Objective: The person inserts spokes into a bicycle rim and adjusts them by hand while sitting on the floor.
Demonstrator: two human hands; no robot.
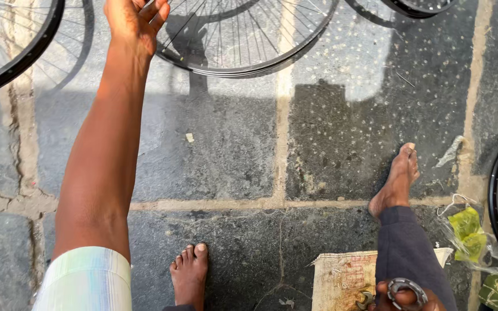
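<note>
My left hand [136, 20] reaches far forward and closes on the spokes of a black bicycle wheel [249, 69] lying on the stone floor at the top of the view. My right hand [404, 298] rests low on my right knee at the bottom edge, its fingers holding a round grey metal ring tool [406, 285]. A second small metal piece [366, 298] lies beside that hand, on a worn sheet of printed sacking [341, 276].
Another black wheel [24, 57] lies at the top left, and a black rim [494, 196] at the right edge. A clear plastic bag with green contents [468, 230] sits by that rim. My bare feet [190, 276] [397, 181] stand on grey stone slabs.
</note>
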